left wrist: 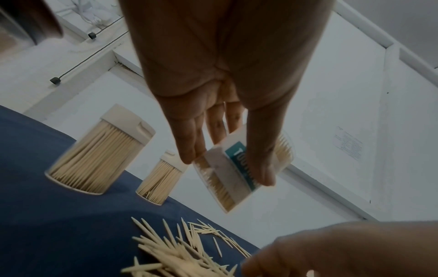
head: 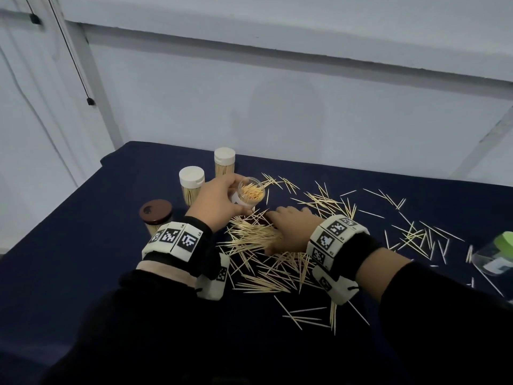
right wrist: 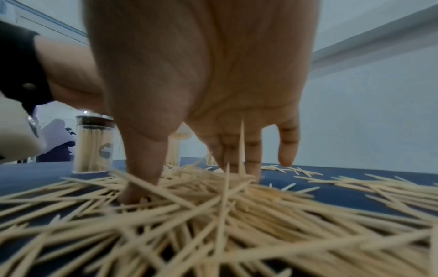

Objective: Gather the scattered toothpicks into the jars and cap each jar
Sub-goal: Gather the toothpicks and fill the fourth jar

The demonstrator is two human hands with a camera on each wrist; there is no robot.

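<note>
On the dark blue table [head: 83, 245], a brown-lidded jar [head: 156, 218] full of toothpicks stands at the left, and two white-capped jars [head: 191, 184] stand just beyond it toward the far side. The left hand [head: 219, 202] holds an open clear jar [head: 249, 193] off the table, thumb and fingers wrapped round its labelled wall, its mouth tilted toward the right and partly filled with toothpicks. Just right of it, the right hand [head: 288, 229] reaches down into the toothpick pile [head: 255, 240], fingers spread, thumb and fingertips pressed among the sticks. More toothpicks lie scattered to the right, and a green-capped clear jar [head: 497, 257] lies on its side at the far right edge.
</note>
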